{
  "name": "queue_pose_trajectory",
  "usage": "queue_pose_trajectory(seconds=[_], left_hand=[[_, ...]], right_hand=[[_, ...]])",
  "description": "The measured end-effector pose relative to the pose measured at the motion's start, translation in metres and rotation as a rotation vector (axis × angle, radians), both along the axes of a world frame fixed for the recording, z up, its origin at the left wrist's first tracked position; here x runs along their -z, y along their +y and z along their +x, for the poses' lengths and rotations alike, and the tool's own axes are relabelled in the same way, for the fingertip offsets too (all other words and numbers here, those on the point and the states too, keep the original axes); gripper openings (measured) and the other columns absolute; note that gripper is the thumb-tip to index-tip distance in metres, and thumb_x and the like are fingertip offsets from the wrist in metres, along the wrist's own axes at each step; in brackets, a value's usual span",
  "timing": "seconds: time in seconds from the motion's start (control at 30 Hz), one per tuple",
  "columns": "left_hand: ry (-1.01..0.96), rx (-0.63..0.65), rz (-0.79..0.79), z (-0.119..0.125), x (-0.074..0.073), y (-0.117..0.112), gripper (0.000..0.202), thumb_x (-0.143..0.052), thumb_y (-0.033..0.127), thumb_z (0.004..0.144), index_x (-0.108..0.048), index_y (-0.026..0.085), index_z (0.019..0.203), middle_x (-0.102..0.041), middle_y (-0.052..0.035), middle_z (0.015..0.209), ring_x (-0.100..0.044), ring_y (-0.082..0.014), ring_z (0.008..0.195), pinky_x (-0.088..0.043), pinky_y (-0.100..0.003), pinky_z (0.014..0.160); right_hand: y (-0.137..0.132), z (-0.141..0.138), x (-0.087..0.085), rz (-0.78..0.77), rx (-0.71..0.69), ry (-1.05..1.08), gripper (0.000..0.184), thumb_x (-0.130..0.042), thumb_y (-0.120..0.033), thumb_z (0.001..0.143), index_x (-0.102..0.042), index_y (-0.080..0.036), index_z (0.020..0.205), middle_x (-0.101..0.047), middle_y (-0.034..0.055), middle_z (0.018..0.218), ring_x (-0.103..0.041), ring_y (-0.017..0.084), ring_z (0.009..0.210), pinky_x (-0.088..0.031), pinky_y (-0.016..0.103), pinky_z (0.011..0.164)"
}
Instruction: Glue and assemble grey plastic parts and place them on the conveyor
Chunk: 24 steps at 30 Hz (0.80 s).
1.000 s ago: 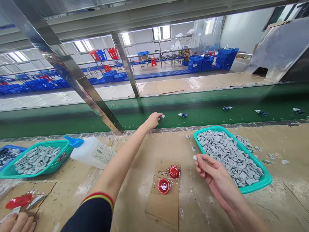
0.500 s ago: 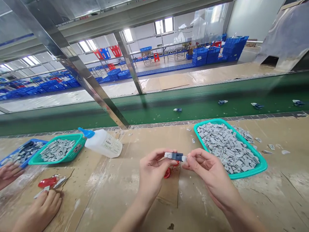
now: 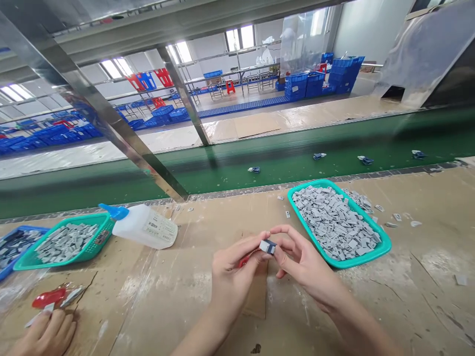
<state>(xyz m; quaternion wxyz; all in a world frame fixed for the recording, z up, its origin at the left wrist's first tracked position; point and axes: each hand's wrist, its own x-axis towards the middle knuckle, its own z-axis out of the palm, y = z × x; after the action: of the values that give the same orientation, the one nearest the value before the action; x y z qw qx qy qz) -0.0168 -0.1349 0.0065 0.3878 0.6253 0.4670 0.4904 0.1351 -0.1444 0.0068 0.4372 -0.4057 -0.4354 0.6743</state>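
A small grey and dark-blue plastic part (image 3: 267, 246) is between my two hands, its light grey end turned toward me. My left hand (image 3: 234, 277) pinches it between thumb and fingers. My right hand (image 3: 302, 259) has its thumb and index finger around the part's right side, the other fingers loosely curled. Partly hidden behind my left fingers is a small red object (image 3: 244, 260), above a strip of cardboard (image 3: 256, 296) on the bench. To the right of my right hand stands a turquoise basket (image 3: 386, 245) full of small grey plastic pieces (image 3: 336, 222).
A white bottle with a blue nozzle (image 3: 146, 227) lies tilted at left, beside another turquoise basket (image 3: 107, 230) and a blue tray (image 3: 5, 271). A co-worker's hand (image 3: 50, 333) is near a red puddle (image 3: 50, 297). Several blue parts lie on the green belt (image 3: 222, 175) beyond.
The part has been turned from lying sideways to pointing its grey end toward me, and my hands have come closer together. The view has shifted right; one co-worker's hand has left view.
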Motion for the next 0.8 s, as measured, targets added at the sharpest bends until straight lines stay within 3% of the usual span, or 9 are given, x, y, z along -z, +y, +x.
queue_pose_trajectory(seconds=[0.1,0.2,0.3,0.33,0.4,0.43,0.6,0.7,0.8], left_hand=[[0.056,0.072,-0.013,0.000,0.002,0.007,0.037,-0.064,0.018,0.078,-0.065,0.034,0.111,-0.069,-0.0024,0.107,-0.065,-0.0223,0.095,-0.055,-0.035,0.083],[0.193,0.113,0.138,-0.004,0.010,0.027,0.039,-0.054,0.016,0.084,-0.059,0.032,0.119,-0.065,-0.0050,0.111,-0.060,-0.0211,0.105,-0.048,-0.036,0.092],[0.384,0.026,0.333,-0.019,0.025,0.069,0.047,-0.039,0.013,0.088,-0.044,0.028,0.132,-0.062,-0.0084,0.109,-0.056,-0.0199,0.105,-0.044,-0.036,0.093],[0.457,-0.007,0.340,-0.026,0.031,0.089,0.048,-0.036,0.011,0.089,-0.041,0.025,0.135,-0.061,-0.0089,0.108,-0.056,-0.0198,0.104,-0.044,-0.036,0.092],[0.691,-0.118,0.266,-0.044,0.043,0.133,0.049,-0.032,0.007,0.087,-0.040,0.019,0.133,-0.061,-0.0101,0.107,-0.055,-0.0207,0.100,-0.043,-0.036,0.090],[0.853,-0.175,0.196,-0.054,0.048,0.155,0.050,-0.031,0.004,0.085,-0.041,0.018,0.132,-0.062,-0.0104,0.107,-0.054,-0.0213,0.098,-0.043,-0.035,0.089],[1.027,-0.218,0.084,-0.090,0.058,0.244,0.047,-0.038,0.001,0.078,-0.050,0.011,0.123,-0.063,-0.0162,0.100,-0.054,-0.0281,0.096,-0.043,-0.038,0.082],[1.076,-0.232,0.045,-0.090,0.059,0.272,0.041,-0.041,0.006,0.081,-0.053,0.014,0.119,-0.062,-0.0165,0.104,-0.051,-0.0289,0.104,-0.042,-0.038,0.083],[1.081,-0.268,0.032,-0.073,0.061,0.288,0.031,-0.042,0.021,0.086,-0.056,0.015,0.114,-0.058,-0.0176,0.114,-0.044,-0.0310,0.116,-0.039,-0.041,0.089]], right_hand=[[0.006,0.002,0.002,0.068,0.020,-0.045,0.027,-0.054,-0.045,0.084,-0.056,-0.023,0.099,-0.064,0.0052,0.098,-0.058,0.019,0.092,-0.049,0.027,0.066],[0.029,0.024,0.006,0.225,0.037,-0.296,0.022,-0.052,-0.041,0.085,-0.063,-0.024,0.095,-0.065,0.0052,0.101,-0.059,0.021,0.095,-0.047,0.031,0.073],[0.066,0.061,0.012,0.397,0.302,-0.865,0.020,-0.053,-0.034,0.083,-0.068,-0.024,0.092,-0.068,0.0055,0.095,-0.059,0.024,0.089,-0.043,0.035,0.073],[0.079,0.072,0.015,0.445,0.335,-1.049,0.020,-0.053,-0.032,0.083,-0.070,-0.024,0.088,-0.069,0.0063,0.093,-0.058,0.025,0.090,-0.041,0.036,0.073],[0.100,0.087,0.022,0.467,0.265,-1.275,0.018,-0.056,-0.031,0.081,-0.071,-0.024,0.077,-0.070,0.0063,0.081,-0.057,0.027,0.084,-0.039,0.035,0.068],[0.108,0.090,0.026,0.467,0.228,-1.331,0.018,-0.057,-0.030,0.080,-0.071,-0.023,0.071,-0.069,0.0062,0.075,-0.057,0.026,0.080,-0.038,0.035,0.067],[0.120,0.084,0.042,0.535,0.202,-1.431,0.026,-0.054,-0.028,0.082,-0.066,-0.022,0.061,-0.063,0.0075,0.061,-0.054,0.025,0.070,-0.035,0.035,0.066],[0.117,0.081,0.047,0.553,0.220,-1.413,0.022,-0.054,-0.028,0.083,-0.066,-0.022,0.065,-0.063,0.0073,0.067,-0.053,0.025,0.072,-0.036,0.035,0.066],[0.116,0.079,0.050,0.550,0.241,-1.450,0.022,-0.050,-0.028,0.086,-0.064,-0.022,0.071,-0.063,0.0086,0.075,-0.052,0.026,0.079,-0.036,0.035,0.065]])
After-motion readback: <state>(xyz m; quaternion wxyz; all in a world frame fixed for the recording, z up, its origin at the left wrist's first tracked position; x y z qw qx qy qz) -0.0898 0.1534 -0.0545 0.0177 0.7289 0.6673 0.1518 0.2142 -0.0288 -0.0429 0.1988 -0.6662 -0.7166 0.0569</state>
